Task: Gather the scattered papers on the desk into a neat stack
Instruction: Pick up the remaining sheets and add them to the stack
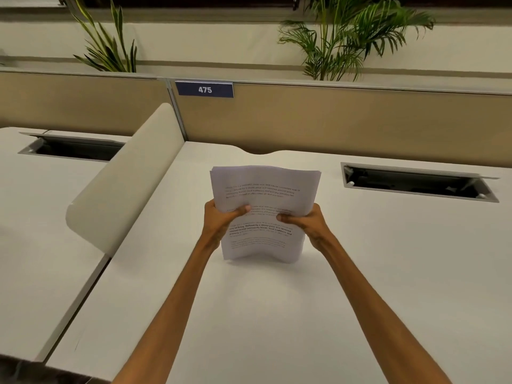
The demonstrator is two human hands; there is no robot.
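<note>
A stack of white printed papers (263, 187) stands upright on its lower edge on the white desk (249, 314), near the middle. My left hand (221, 217) grips the stack's left side, thumb across the front sheet. On the right side my right hand (304, 220) holds it the same way. The sheets bow slightly, and their top edges are nearly aligned. I see no loose papers elsewhere on the desk.
A cream side divider (124, 184) rises at the desk's left edge. An open cable tray (415, 184) is sunk into the desk at the back right. A tan partition with a blue "475" label (204, 89) closes the back, with plants behind it.
</note>
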